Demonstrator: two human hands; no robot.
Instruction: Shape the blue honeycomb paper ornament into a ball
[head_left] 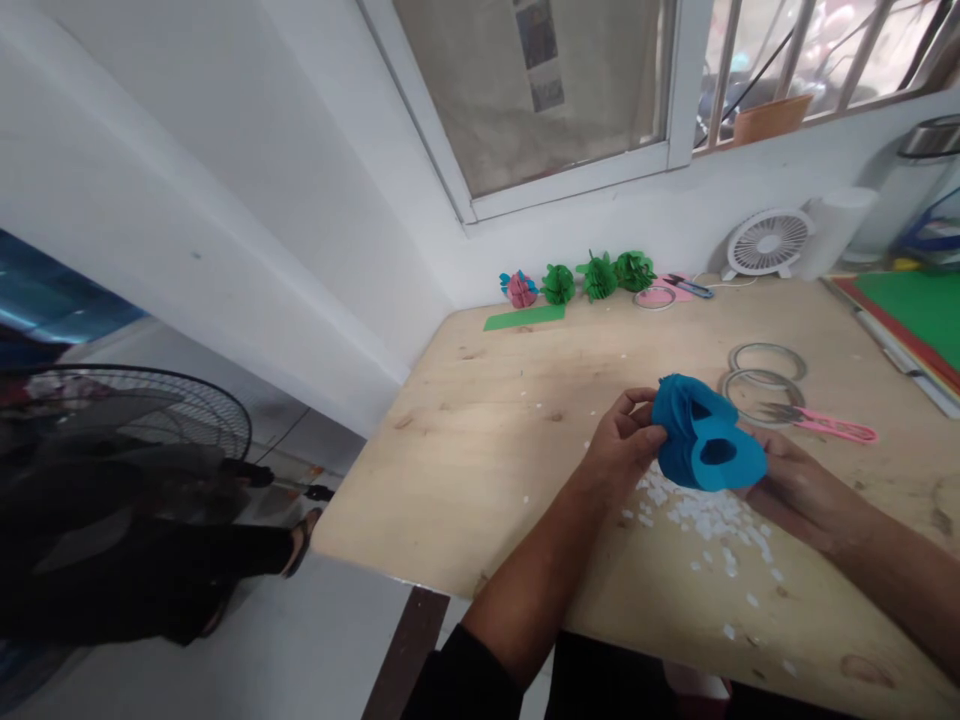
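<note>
Above the wooden table, my left hand (624, 440) grips the left side of a blue layered paper flower (716, 440), its thumb pressed on the near face. The paper is fanned into loops with dark openings. On the other side my right hand (791, 485) holds the flower's right edge, and its fingertips are partly hidden behind the paper. Small white paper scraps (709, 520) lie scattered beneath both hands. Just beyond the right hand lie pink-handled scissors (832, 425), next to metal rings (765, 372).
Green paper pompoms (598, 276) and a pink-and-blue one (520, 288) line the wall behind a green strip (525, 318). Blue snips (688, 286), a small white fan (769, 243) and coloured sheets (911, 315) sit at the back right. A person's foot (301, 540) shows at left.
</note>
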